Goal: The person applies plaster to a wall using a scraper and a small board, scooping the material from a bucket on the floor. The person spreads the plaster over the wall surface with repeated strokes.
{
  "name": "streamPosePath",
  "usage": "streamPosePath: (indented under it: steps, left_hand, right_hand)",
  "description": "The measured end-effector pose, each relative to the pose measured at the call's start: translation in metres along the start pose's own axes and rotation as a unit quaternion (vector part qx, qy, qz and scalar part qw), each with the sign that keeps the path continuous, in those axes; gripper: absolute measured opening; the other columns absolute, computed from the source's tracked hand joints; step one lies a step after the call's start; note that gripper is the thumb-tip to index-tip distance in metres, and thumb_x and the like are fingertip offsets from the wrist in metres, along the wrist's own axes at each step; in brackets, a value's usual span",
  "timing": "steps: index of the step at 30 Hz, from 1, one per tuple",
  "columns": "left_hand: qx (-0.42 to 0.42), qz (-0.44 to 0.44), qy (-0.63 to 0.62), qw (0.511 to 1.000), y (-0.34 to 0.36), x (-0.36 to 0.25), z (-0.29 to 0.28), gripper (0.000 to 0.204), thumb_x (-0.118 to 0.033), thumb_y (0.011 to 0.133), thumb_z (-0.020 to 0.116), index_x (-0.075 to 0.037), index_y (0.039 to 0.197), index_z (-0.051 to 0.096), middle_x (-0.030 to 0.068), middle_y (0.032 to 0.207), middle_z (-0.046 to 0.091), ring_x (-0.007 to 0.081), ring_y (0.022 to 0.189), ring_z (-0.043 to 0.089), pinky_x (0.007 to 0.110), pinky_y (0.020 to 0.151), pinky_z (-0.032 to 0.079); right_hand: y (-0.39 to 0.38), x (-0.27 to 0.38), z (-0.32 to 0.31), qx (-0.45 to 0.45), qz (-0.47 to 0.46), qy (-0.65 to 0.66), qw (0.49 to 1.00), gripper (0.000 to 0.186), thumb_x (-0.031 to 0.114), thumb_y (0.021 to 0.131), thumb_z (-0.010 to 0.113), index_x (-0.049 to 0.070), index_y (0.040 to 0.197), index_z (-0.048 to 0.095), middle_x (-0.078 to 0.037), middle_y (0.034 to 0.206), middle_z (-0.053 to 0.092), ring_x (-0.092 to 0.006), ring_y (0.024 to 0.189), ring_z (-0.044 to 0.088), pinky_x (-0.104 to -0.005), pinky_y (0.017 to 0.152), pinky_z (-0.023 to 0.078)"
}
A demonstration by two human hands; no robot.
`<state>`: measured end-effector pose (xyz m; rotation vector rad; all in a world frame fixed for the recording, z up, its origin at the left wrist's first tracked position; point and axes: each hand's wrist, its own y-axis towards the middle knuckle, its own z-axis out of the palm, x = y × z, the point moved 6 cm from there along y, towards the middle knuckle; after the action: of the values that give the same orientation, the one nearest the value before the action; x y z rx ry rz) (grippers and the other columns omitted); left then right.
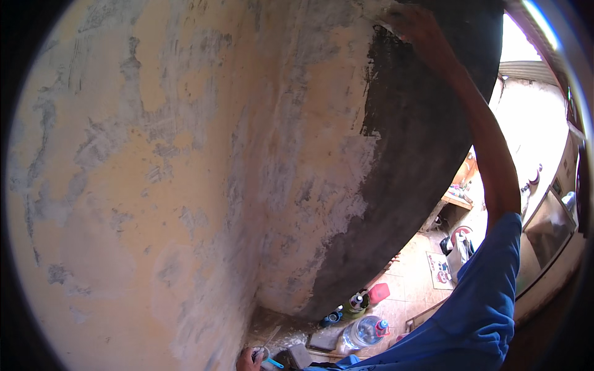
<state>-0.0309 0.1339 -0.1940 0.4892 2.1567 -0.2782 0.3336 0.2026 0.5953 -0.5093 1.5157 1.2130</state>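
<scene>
Reaching high up, my right hand [413,23] presses its bent fingers against the wall. It sits at the border between the patchy cream-and-grey surface [322,68] and the dark grey area [427,117]. Something pale shows at its fingertips, too unclear to name. My left hand [249,360] is low down at the bottom edge, partly cut off by the frame. Its fingers curl at the rim of a small round container [266,355]. A light blue handle [275,363] sticks out beside that container; what it belongs to is hidden.
Below the wall stand a large clear water bottle [366,332], a blue-capped bottle [332,317], a dark bottle [357,301] and a pink container [379,292]. Grey blocks [299,356] lie near my left hand. Further right are a patterned mat [440,270] and a wooden shelf [456,200].
</scene>
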Motion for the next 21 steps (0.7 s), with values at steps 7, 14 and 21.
streamPosePath:
  steps: [7, 14, 21]
  left_hand:
    - [-0.021, 0.014, -0.002, 1.0, 0.001, 0.009, 0.008, 0.028, -0.034, 0.095, 0.059, -0.011, 0.109, 0.064, 0.0176, 0.1, 0.068, 0.0347, 0.092, 0.066, 0.042, 0.078, 0.051]
    - [-0.01, -0.025, 0.024, 0.999, 0.014, 0.012, 0.022, 0.03, -0.037, 0.095, 0.057, -0.012, 0.11, 0.063, 0.0183, 0.103, 0.067, 0.037, 0.093, 0.065, 0.043, 0.079, 0.051]
    - [-0.002, -0.013, -0.006, 1.0, 0.012, -0.003, 0.005, 0.028, -0.036, 0.095, 0.059, -0.013, 0.111, 0.063, 0.0178, 0.1, 0.068, 0.0361, 0.091, 0.066, 0.043, 0.077, 0.051]
  right_hand:
    - [0.021, 0.012, 0.0, 0.088, 0.089, -0.097, 0.987, 0.029, 0.016, 0.08, 0.062, 0.011, 0.108, 0.067, -0.011, 0.11, 0.062, -0.028, 0.109, 0.054, -0.0349, 0.091, 0.046]
    - [0.0, 0.027, -0.003, -0.01, 0.103, -0.015, 0.994, 0.048, 0.001, 0.076, 0.063, 0.016, 0.122, 0.064, -0.002, 0.118, 0.063, -0.0257, 0.114, 0.056, -0.0399, 0.095, 0.046]
    - [-0.008, -0.021, -0.017, 0.029, 0.118, 0.075, 0.99, 0.038, 0.013, 0.081, 0.059, 0.013, 0.119, 0.064, -0.007, 0.126, 0.06, -0.027, 0.124, 0.051, -0.0398, 0.106, 0.039]
